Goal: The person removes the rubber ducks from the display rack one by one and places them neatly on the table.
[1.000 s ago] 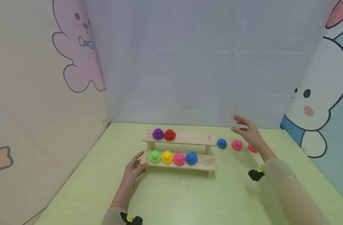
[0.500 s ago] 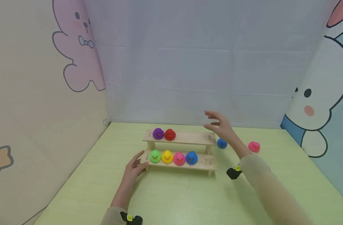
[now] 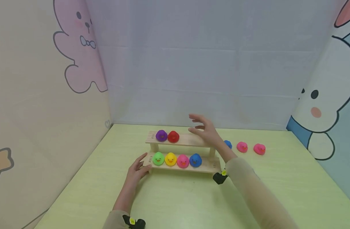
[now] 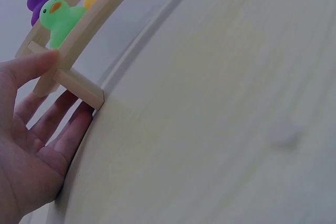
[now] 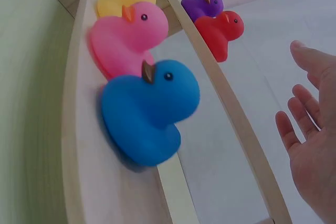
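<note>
A two-tier wooden shelf stands on the table. My left hand grips the left end of its lower tier, thumb on the board and fingers around the leg. My right hand is over the right part of the upper tier, fingers spread and slightly bent, holding nothing. On the lower tier sit a green duck, a yellow duck, a pink duck and a blue duck. A purple duck and a red duck sit at the upper tier's left.
Right of the shelf, a blue duck, partly behind my right wrist, and two pink ducks, one nearer and one farther right, lie on the pale table. A light cloth wall rises behind.
My right hand has swept left, from above the loose ducks to above the upper tier, its fingers still spread. My left hand and the ducks stay where they were.
</note>
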Available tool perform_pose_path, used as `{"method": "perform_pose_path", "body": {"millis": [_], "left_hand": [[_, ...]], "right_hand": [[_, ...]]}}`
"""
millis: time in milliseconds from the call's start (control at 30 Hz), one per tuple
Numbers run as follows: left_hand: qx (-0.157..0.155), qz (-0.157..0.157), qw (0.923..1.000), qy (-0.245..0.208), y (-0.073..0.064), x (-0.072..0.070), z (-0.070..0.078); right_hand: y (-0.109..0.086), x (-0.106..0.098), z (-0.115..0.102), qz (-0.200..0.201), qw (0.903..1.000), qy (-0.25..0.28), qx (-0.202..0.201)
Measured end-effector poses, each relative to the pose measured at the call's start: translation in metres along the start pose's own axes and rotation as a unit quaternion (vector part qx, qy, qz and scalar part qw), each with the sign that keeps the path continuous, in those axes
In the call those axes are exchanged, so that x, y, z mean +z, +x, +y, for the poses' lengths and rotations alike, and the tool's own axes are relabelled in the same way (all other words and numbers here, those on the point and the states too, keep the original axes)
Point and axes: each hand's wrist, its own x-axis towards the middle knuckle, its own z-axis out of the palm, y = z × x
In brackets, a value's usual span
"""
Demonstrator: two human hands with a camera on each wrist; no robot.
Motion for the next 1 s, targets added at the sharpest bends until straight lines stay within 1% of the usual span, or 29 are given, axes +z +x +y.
{"method": "perform_pose_path", "body": {"millis": [100, 233, 300, 500, 667, 767, 867, 1000], "left_hand": [[-0.004, 0.001, 1.0000, 0.001, 0.000, 0.000, 0.000], [-0.010, 0.003, 0.9999, 0.003, 0.000, 0.000, 0.000], [-0.008, 0.004, 1.0000, 0.004, 0.000, 0.000, 0.000], [-0.012, 0.006, 0.9999, 0.004, -0.001, 0.000, 0.001], [-0.010, 0.008, 0.9999, 0.004, 0.000, 0.000, 0.000], [-0.015, 0.007, 0.9999, 0.004, 0.001, 0.000, 0.000], [-0.018, 0.006, 0.9998, 0.004, 0.001, 0.001, -0.001], [-0.009, 0.003, 0.9999, 0.003, -0.001, 0.000, 0.000]], "right_hand": [[0.001, 0.012, -0.002, -0.004, 0.9999, 0.010, 0.002], [0.001, 0.026, -0.004, -0.008, 0.9996, 0.023, 0.014], [0.001, 0.032, -0.005, -0.015, 0.9992, 0.030, 0.021], [0.001, 0.041, -0.005, -0.048, 0.9975, 0.043, 0.029], [0.001, 0.041, -0.006, -0.080, 0.9958, 0.023, 0.037], [0.001, 0.042, -0.006, -0.108, 0.9930, 0.007, 0.047], [0.001, 0.044, -0.006, -0.128, 0.9900, -0.015, 0.057], [0.000, 0.046, -0.008, -0.127, 0.9893, -0.034, 0.063]]}}
